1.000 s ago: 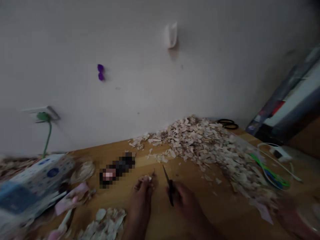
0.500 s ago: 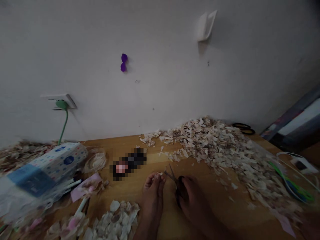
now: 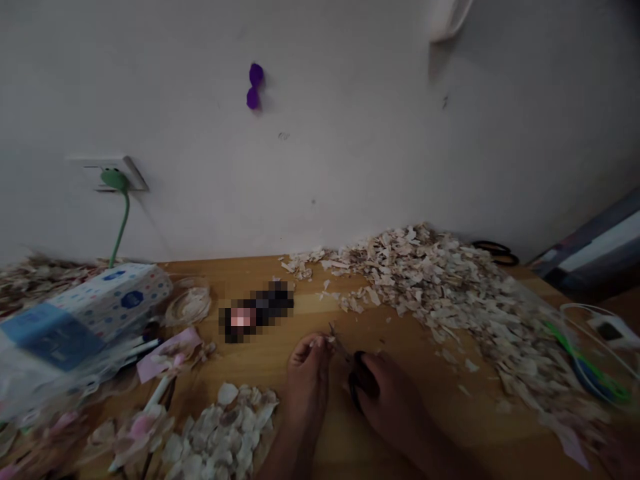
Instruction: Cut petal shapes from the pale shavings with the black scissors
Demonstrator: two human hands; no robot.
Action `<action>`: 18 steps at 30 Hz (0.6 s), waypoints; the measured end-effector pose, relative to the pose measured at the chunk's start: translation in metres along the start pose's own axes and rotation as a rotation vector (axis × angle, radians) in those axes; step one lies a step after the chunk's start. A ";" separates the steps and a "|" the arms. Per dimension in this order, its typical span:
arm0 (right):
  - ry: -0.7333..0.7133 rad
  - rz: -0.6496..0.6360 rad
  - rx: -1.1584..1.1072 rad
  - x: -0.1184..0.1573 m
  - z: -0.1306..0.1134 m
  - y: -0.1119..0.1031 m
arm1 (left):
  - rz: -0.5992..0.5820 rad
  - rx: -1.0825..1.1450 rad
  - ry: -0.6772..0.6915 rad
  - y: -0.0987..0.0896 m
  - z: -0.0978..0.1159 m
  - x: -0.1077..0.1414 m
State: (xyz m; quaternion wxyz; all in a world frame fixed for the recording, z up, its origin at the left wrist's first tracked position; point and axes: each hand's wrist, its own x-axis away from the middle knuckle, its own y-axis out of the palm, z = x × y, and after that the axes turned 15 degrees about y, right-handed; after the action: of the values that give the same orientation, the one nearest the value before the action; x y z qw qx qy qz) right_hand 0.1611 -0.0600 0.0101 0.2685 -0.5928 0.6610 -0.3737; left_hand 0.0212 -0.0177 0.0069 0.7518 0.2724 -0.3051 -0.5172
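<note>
My left hand (image 3: 309, 373) pinches a small pale flake (image 3: 315, 342) between thumb and fingers, just above the wooden table (image 3: 345, 440). In my right hand (image 3: 390, 393) is a pair of scissors (image 3: 357, 373) with black handles. Their blades point up and left, with the tips at the flake's edge, and they look nearly closed. Close to my left wrist lies a pile of rounded, pale, thin pieces (image 3: 225, 433). A much larger heap of cut, irregular scraps (image 3: 415, 273) spreads from the wall down the right side of the table.
At the left sits a dotted tissue pack (image 3: 120, 300) beside artificial flowers (image 3: 137, 427) and a pink paper (image 3: 167, 353). A blurred-out dark object (image 3: 260, 310) lies mid-table. Another black-handled pair (image 3: 495, 252) rests behind the heap. Cables and a white adapter (image 3: 613, 330) are at right.
The scissor blades, apart before, have come together at the flake in my left hand. The camera view has tilted down slightly, so the wall items sit higher.
</note>
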 end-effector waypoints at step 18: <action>0.079 -0.061 -0.283 -0.006 0.008 -0.002 | -0.055 -0.127 0.012 -0.002 -0.001 -0.001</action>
State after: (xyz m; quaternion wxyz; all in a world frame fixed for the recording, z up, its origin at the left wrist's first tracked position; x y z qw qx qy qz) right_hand 0.1699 -0.0555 0.0066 0.1443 -0.6294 0.6988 -0.3078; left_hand 0.0208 -0.0174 0.0044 0.7550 0.2354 -0.2594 -0.5543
